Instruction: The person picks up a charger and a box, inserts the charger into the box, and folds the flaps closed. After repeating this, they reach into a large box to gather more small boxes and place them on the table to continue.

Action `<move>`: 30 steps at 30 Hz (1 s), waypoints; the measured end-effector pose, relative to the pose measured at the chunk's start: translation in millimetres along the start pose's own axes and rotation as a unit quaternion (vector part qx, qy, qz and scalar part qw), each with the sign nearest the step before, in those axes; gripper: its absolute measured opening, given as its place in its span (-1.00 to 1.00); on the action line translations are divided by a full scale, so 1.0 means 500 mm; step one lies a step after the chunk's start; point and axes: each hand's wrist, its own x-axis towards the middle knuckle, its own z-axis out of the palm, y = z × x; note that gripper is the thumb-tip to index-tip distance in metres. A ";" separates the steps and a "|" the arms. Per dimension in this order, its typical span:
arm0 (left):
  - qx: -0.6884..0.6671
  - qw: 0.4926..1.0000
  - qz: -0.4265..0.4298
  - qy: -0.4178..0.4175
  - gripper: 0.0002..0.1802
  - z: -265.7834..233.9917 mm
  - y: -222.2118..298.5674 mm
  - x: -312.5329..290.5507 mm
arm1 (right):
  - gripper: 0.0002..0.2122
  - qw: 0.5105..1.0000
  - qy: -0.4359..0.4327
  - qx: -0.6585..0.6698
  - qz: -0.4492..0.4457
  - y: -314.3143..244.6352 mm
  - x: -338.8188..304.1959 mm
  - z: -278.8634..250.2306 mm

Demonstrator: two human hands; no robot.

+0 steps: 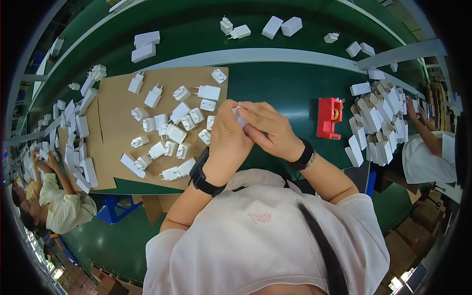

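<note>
Over the green table, at the right edge of a cardboard sheet, my left hand (227, 140) and my right hand (272, 130) meet with fingers closed around one small white object (239, 118). Most of it is covered by my fingers, so its kind cannot be made out. To the left of my hands, several white plug chargers (175, 133) lie scattered on the cardboard sheet (110, 118), some with prongs showing. A red tape dispenser (324, 118) stands on the green surface to the right of my hands.
Open white boxes (376, 123) are heaped at the right. More white boxes (81, 142) are piled at the left. Beyond a pale rail (275, 55), a green belt (191, 37) carries a few boxes and chargers. Other people (69, 201) work at both sides.
</note>
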 end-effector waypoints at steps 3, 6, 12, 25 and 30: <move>-0.014 0.999 -0.020 -0.022 -0.27 0.010 -0.004 0.029 | -0.62 0.999 0.020 0.005 0.026 0.026 0.014 -0.012; 0.009 1.000 0.000 -0.021 -0.02 -0.020 0.008 0.060 | -0.70 0.945 0.035 0.142 0.292 0.115 0.040 -0.084; -0.085 0.979 -0.179 0.046 -0.31 -0.161 -0.115 0.031 | -0.71 0.858 0.108 -0.226 0.449 0.590 0.097 -0.447; -0.005 0.805 -0.425 0.413 -0.51 -0.501 -0.383 -0.153 | -0.45 0.939 -0.144 -0.266 0.163 0.591 0.315 -0.181; -0.025 0.802 -0.418 0.425 -0.53 -0.512 -0.405 -0.145 | -0.49 0.872 -0.165 -0.443 0.124 0.605 0.299 -0.078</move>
